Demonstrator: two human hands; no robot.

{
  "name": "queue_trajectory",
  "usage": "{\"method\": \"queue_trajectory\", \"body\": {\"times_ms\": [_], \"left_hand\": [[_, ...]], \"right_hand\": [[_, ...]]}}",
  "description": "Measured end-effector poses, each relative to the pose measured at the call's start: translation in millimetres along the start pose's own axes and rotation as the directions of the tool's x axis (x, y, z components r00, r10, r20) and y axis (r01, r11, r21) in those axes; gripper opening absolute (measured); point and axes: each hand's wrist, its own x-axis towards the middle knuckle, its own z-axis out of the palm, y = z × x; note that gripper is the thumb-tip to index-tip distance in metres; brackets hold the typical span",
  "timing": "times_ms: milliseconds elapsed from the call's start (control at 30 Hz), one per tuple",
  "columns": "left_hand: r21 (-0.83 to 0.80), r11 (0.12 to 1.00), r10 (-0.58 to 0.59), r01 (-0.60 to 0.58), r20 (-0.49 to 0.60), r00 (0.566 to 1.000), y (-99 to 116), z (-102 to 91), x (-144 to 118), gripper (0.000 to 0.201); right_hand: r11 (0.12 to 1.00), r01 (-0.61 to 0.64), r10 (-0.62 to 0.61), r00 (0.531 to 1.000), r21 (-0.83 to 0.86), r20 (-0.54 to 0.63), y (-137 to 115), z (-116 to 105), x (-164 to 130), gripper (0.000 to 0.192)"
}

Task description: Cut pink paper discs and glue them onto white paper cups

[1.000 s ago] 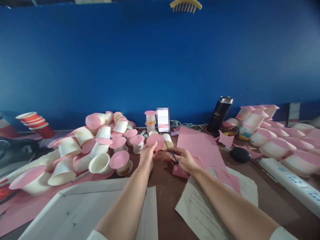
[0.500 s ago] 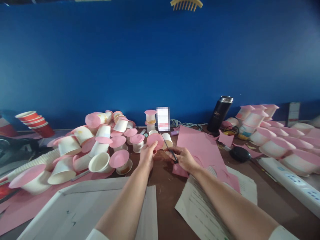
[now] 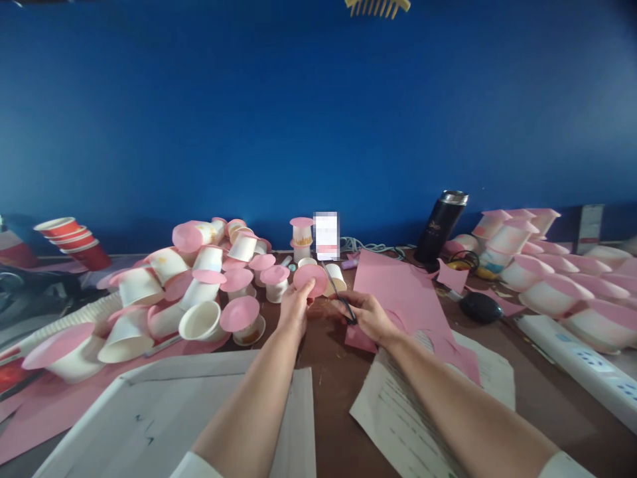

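The left hand [image 3: 294,311] pinches one pink paper disc [image 3: 310,279] between thumb and fingertips, holding it up over the middle of the bench [image 3: 331,372]. The right hand [image 3: 365,315] is closed around the handles of one pair of scissors [image 3: 339,296], whose thin blades point up and back towards the disc; whether the blades touch the disc cannot be told. Just behind the disc stands one open white cup [image 3: 335,277].

Under and behind the right hand lies one large pink sheet [image 3: 403,292], with curved cut-outs along its near edge. It overlaps one printed paper [image 3: 398,405] near the front edge. At the front left corner lies one white board [image 3: 149,411].

Along the left side of the bench is a loose heap of white cups [image 3: 199,292], too many and too tumbled to count exactly, well over a dozen; many carry a pink disc on the rim. One stack of red cups [image 3: 74,242] lies at the far left edge; four rims show. At the back edge stands one black flask [image 3: 440,226]. Near it, towards the right, lies one black mouse [image 3: 480,307], and one white power strip [image 3: 577,365] runs along the right edge. Behind that sits a second group of pink-topped white cups [image 3: 547,279], again more than a dozen.
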Motion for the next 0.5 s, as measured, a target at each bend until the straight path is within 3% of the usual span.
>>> {"method": "queue_trajectory", "body": {"times_ms": [500], "left_hand": [[0.002,1.0,0.015,-0.015,0.029,0.999,-1.9,-0.9,-0.4,0.04]], "right_hand": [[0.998,0.023,-0.025,1.0,-0.063,-0.016,-0.3,-0.6,1.4,0.039]]}}
